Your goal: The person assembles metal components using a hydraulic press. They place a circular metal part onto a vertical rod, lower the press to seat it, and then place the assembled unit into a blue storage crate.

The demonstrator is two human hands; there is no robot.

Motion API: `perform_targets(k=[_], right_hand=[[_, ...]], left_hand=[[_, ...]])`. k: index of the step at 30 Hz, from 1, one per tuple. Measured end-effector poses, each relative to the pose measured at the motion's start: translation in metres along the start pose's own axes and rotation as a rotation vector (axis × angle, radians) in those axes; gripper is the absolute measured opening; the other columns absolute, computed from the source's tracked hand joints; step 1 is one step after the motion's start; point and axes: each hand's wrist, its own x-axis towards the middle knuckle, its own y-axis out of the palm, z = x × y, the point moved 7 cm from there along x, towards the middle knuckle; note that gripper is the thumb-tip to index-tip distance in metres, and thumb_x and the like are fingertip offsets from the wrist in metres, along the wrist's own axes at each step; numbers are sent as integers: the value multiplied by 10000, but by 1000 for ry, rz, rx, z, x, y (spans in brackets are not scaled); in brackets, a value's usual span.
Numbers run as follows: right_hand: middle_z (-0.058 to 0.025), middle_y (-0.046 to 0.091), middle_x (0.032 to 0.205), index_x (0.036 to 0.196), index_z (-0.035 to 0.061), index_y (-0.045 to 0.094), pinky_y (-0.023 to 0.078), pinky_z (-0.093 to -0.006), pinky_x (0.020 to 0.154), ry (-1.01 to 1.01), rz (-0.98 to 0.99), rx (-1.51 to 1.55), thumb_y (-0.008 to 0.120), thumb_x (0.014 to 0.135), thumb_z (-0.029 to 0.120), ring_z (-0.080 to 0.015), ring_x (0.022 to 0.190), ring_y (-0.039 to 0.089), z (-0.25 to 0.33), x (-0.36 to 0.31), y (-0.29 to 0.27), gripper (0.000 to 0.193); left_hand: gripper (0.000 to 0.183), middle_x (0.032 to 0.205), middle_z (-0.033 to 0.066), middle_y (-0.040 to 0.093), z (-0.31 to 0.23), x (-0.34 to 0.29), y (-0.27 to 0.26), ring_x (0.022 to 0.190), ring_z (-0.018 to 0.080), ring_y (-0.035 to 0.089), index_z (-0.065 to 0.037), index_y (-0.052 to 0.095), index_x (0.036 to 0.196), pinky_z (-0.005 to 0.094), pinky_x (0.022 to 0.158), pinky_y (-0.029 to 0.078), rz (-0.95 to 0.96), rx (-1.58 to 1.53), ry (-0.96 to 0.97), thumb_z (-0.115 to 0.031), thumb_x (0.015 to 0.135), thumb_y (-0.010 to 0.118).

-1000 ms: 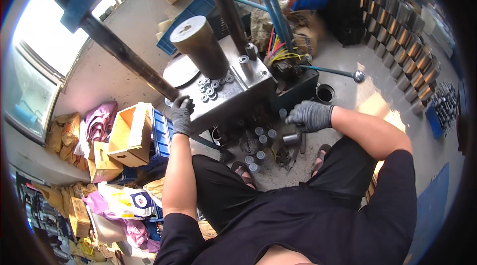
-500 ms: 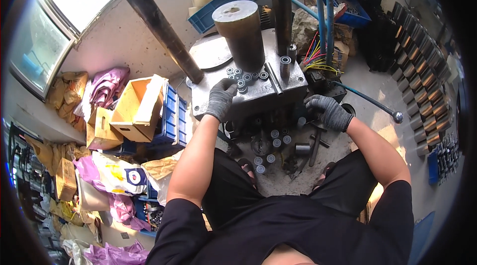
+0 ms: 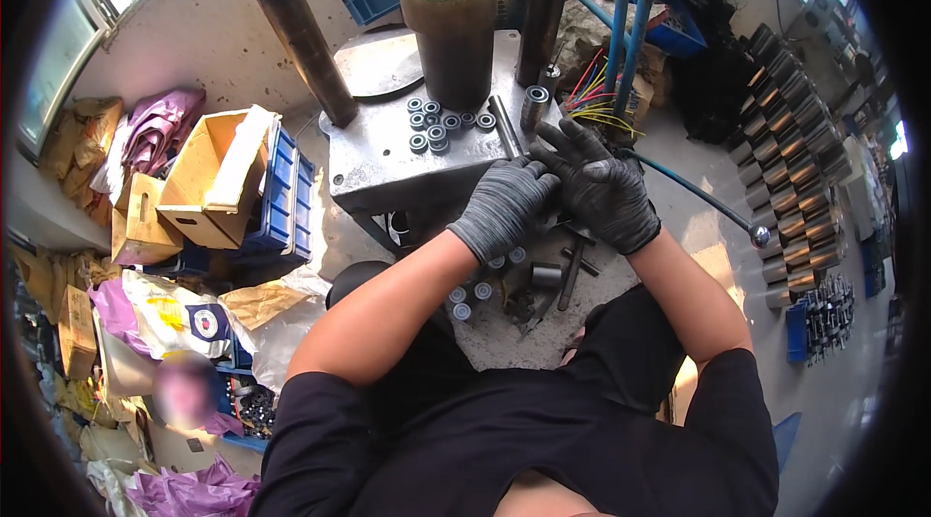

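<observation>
Both my hands wear grey knit gloves and meet at the front right edge of the steel press table. My left hand has its fingers curled and pressed together against the thumb side of my right hand; anything inside them is hidden. My right hand is open, fingers stretched out. Beyond them a short steel rod lies on the table, beside a stack of ring bearings. Several small bearings are grouped left of the rod, before a thick upright steel cylinder.
Two dark columns rise from the table. A ball-ended lever sticks out at right, near stacked metal tubes. More bearings, a metal sleeve and bars lie on the floor. An open carton and blue crates stand at left.
My hands were apart, the left by the bearings and the right beyond the table's right side. Now they meet at the table's front right edge, and my right fingers have straightened. The view has shifted.
</observation>
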Motion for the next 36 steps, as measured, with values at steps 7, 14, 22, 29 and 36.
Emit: perform_targets(k=[7, 14, 22, 29, 36], right_hand=[[-204, 411, 1650, 1571, 126, 485, 281, -550, 1270, -6, 63, -8, 607, 913, 193, -398, 1528, 373, 1, 0, 16, 672], [-216, 515, 1573, 1512, 57, 540, 343, -493, 1256, -217, 55, -11, 563, 991, 164, -358, 1517, 420, 30, 11, 46, 532], [-132, 693, 1198, 1182, 72, 603, 504, -510, 1048, -272, -725, 88, 592, 991, 280, -315, 1116, 673, 37, 34, -22, 283], [-133, 692, 1188, 1183, 60, 601, 551, -459, 977, -347, -819, 168, 607, 983, 212, -314, 1102, 678, 31, 37, -68, 252], [-177, 689, 1144, 1126, 10, 615, 571, -523, 977, -366, -854, 278, 609, 967, 203, -360, 1082, 672, 29, 41, -67, 251]], left_hand=[[339, 1002, 129, 702, -11, -5, 6, 959, 356, 676, -62, 707, 1026, 467, 858, 548, -126, -51, 8, -267, 783, 825], [479, 1218, 180, 639, -14, 9, -31, 1173, 394, 623, -68, 686, 1168, 478, 1012, 544, -424, -111, -108, -179, 730, 846], [453, 1216, 118, 589, -8, -6, -11, 1115, 193, 590, -38, 553, 1251, 351, 990, 522, -585, -641, -452, -71, 878, 808], [305, 992, 61, 707, -27, 0, 33, 971, 136, 659, -25, 629, 1111, 318, 913, 561, -56, -889, -528, -185, 934, 820], [178, 965, 62, 727, -14, -5, 38, 879, 108, 676, -20, 652, 1104, 292, 805, 580, -190, -1220, -564, -91, 974, 750]])
